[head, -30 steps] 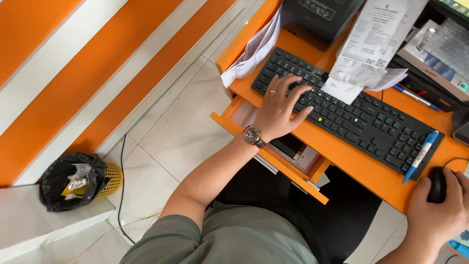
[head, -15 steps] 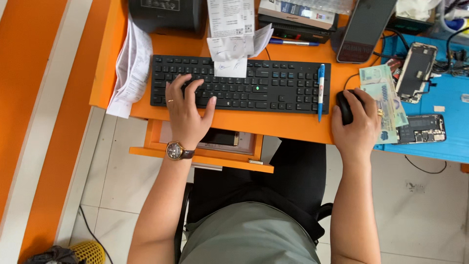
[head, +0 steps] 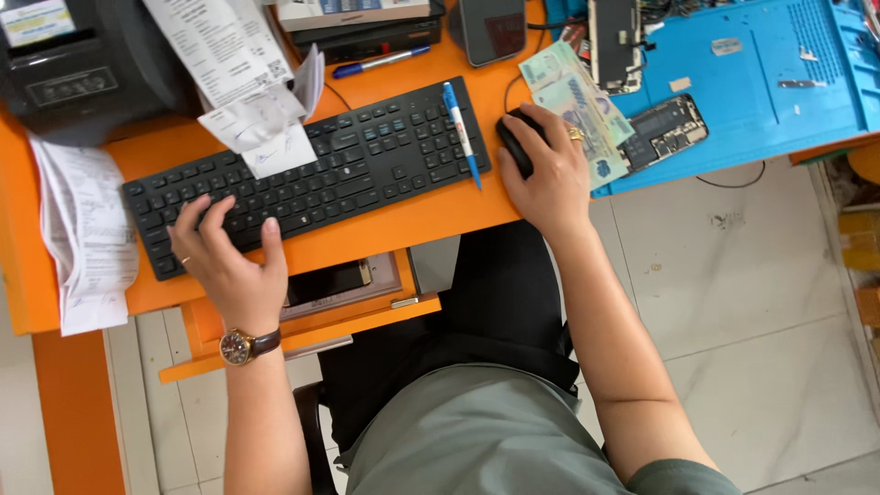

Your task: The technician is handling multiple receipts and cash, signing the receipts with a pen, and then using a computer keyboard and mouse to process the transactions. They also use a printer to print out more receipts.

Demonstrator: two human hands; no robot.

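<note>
Keyboard (head: 312,179), black and wide, lies slanted across the orange counter (head: 431,211), and the left hand (head: 229,261) rests on its left end. That hand's grip is apart: the fingers (head: 197,215) are spread flat over the keys and clasp nothing. A wristwatch (head: 243,346) with a brown strap sits on the left wrist, and a ring shows on one finger.

The right hand (head: 550,174) lies over a black mouse (head: 518,142) just right of the keyboard, its grip curled down around the mouse with the palm on top. A ring shows on this hand too. Banknotes (head: 577,105) lie partly under the right fingers, touching the edge of a blue work mat (head: 761,92). On the mat rest opened phones (head: 665,128) with their insides showing.

A blue pen (head: 461,133) lies along the right end of the keyboard. Paper receipts (head: 243,82) hang from a black printer (head: 82,69) at the top left and drape over the keyboard's upper edge; more receipts (head: 87,238) lie at the counter's left end. Below the counter a pull-out tray (head: 339,293) holds a dark phone (head: 325,282), close to the left wrist.
</note>
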